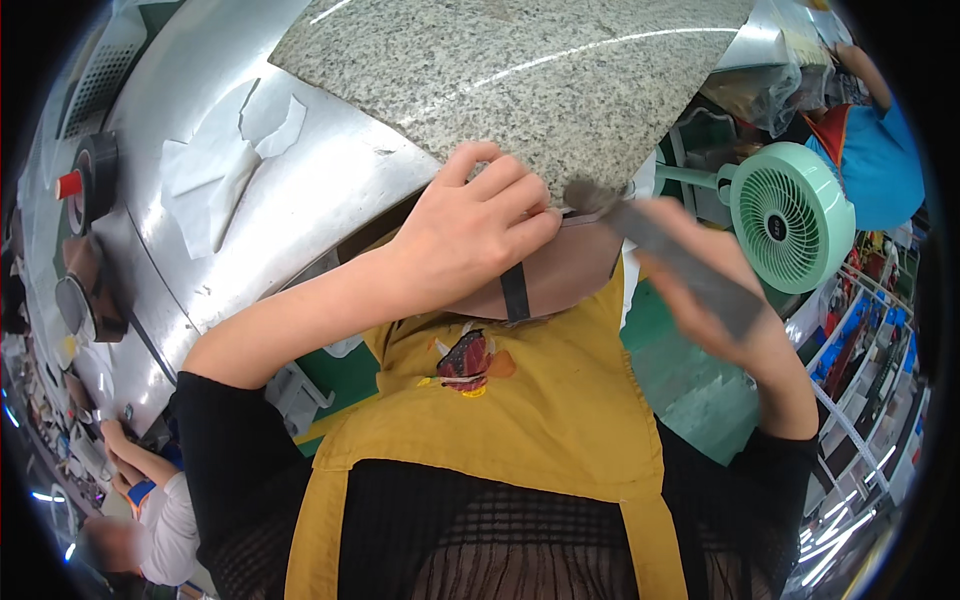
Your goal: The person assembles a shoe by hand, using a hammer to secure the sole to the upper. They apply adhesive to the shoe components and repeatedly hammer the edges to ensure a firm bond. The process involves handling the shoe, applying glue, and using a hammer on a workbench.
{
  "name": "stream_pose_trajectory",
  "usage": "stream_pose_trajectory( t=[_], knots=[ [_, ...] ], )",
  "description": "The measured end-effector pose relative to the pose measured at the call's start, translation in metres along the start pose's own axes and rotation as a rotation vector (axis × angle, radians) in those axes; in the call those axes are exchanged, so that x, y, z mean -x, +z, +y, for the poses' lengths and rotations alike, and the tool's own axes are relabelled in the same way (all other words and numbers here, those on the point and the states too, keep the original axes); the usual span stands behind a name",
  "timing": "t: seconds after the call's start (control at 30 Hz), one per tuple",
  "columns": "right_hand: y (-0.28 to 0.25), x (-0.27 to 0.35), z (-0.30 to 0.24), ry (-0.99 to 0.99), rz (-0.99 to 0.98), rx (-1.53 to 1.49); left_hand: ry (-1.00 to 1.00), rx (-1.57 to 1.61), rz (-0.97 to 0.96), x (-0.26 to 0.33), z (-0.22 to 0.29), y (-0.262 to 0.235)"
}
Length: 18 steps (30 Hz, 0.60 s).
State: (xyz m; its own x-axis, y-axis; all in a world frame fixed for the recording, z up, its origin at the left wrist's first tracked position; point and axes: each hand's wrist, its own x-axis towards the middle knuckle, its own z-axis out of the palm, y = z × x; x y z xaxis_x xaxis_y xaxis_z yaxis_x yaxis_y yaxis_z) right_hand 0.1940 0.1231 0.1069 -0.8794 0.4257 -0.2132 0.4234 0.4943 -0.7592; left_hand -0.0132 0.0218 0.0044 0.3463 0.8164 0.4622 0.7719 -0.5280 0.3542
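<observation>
A brown, leather-like piece point(575, 262) with a black strip point(515, 292) across it hangs over the near edge of the speckled stone slab point(540, 90), against my mustard apron. My left hand point(485, 215) is closed on its upper edge, fingers curled at the slab's rim and partly hidden. In my right hand point(705, 265), smeared by motion, is a dark grey hammer point(680, 262). Its blurred head is close to the piece's upper edge, just right of my left fingers; I cannot tell whether it touches.
Torn white paper point(225, 165) lies on the metal tabletop point(340, 150) at left. Dark tape rolls point(95, 185) stand at its far left. A mint-green fan point(790, 215) is close to my right arm. Other people work at right, in blue point(880, 165), and lower left point(170, 525).
</observation>
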Motion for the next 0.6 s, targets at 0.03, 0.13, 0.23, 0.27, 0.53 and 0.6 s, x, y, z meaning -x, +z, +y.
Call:
stream_pose_trajectory(
  t=[0.03, 0.13, 0.23, 0.27, 0.53, 0.6],
  knots=[
    [-0.004, -0.004, -0.010, 0.227, -0.211, 0.073, 0.004, -0.001, -0.008, 0.002, 0.000, 0.000],
    [-0.014, -0.006, -0.012, 0.176, -0.161, -0.054, 0.011, -0.022, 0.002, 0.003, 0.002, 0.001],
    [-0.004, -0.005, -0.004, 0.061, -0.086, 0.003, 0.004, -0.036, 0.024, 0.006, 0.004, 0.003],
    [-0.001, -0.006, -0.004, 0.099, -0.130, 0.053, 0.003, -0.031, 0.036, 0.002, 0.004, 0.001],
    [0.003, -0.008, -0.009, 0.199, -0.184, 0.071, -0.125, 0.076, -0.005, 0.004, 0.003, -0.004],
    [0.003, -0.003, -0.003, 0.145, -0.135, 0.028, -0.031, -0.014, 0.020, 0.007, 0.005, -0.004]
  ],
)
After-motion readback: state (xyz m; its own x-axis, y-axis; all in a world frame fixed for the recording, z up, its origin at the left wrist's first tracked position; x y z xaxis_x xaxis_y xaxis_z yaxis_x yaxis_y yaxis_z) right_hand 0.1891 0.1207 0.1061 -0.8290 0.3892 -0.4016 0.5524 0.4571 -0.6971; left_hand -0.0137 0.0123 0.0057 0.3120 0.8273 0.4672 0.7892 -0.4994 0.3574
